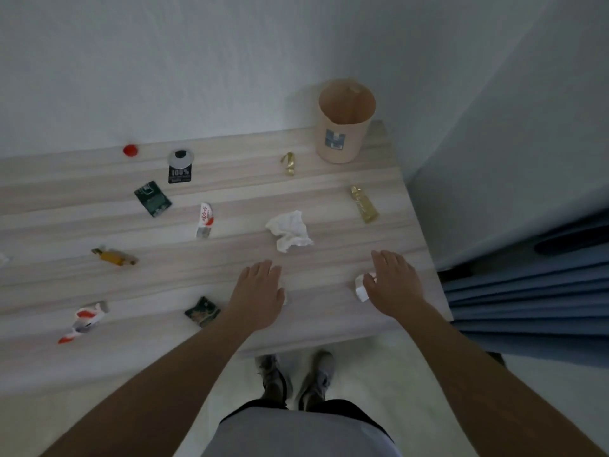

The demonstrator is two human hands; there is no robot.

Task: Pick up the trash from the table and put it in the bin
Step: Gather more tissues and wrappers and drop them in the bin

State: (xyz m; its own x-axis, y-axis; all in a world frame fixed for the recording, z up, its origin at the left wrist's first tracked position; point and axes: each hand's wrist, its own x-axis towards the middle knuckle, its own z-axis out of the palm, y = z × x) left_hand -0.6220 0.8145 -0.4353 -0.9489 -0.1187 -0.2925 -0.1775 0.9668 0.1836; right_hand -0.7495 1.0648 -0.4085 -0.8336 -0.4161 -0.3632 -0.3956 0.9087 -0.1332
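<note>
Trash strewn over the table [230,179]. Bin [342,140] upright on the far right corner, mouth open. Small gold wrapper [289,163] just left of the bin; long gold wrapper [364,204] nearer, by the right edge. Crumpled tissue [290,230] nearer again and left of the long one, just ahead of the hands. Along the far edge, red cap [130,150] and black tag [179,169]; green packet [153,198] just in front of the tag; white sachet [205,220] near mid-table. On the left, yellow wrapper [113,256], and close to the near edge a red-and-white wrapper [84,321]. Dark wrapper [202,311] just left of the left wrist. Left hand [260,291] palm down, low over the table, fingers straight and together, gripping nothing visible; white sliver [285,298] showing at its thumb side. Right hand [392,282] palm down near the right edge, fingers loosely extended, thumb against a white scrap [361,286]; impossible to tell whether pinched or merely touched. Both hands well apart from the bin.
</note>
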